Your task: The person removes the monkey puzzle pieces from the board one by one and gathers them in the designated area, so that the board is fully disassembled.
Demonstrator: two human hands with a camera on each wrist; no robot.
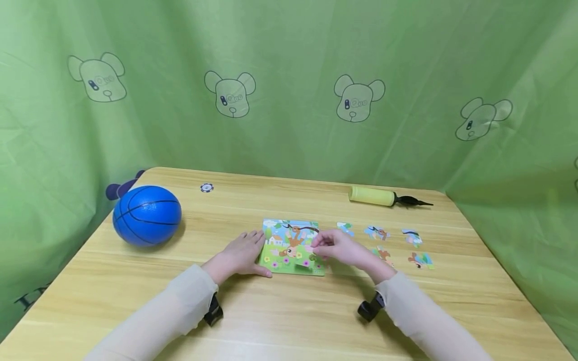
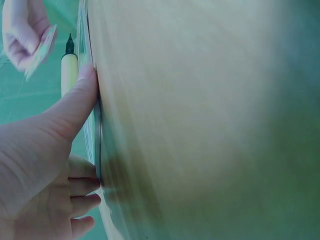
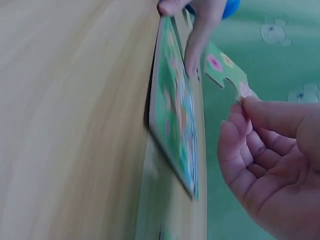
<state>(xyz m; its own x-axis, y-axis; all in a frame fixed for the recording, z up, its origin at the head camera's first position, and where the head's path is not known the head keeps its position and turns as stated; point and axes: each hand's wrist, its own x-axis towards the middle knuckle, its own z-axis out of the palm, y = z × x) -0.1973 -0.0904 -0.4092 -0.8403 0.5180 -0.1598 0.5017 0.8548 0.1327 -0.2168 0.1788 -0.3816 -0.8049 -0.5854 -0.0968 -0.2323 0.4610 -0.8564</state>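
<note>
A picture puzzle board [image 1: 293,273], with a monkey, a house and flowers on it, lies in the middle of the table. My left hand [image 1: 242,253] rests at its left side, fingers along that edge and the thumb at the near corner. Over the board's right part, my right hand [image 1: 341,247] pinches a puzzle piece between thumb and index finger. In the right wrist view this puzzle piece [image 3: 220,64] is green with pink and yellow flowers and has a rounded notch. It is raised above the board and tilted.
Several loose puzzle pieces [image 1: 412,236] lie on the table [image 1: 289,321] to the right of the board. A blue basketball [image 1: 147,215] sits at the left. Farther back are a yellow hand pump [image 1: 372,196] and a round chip [image 1: 206,187]. Green curtains [image 1: 289,145] surround the table.
</note>
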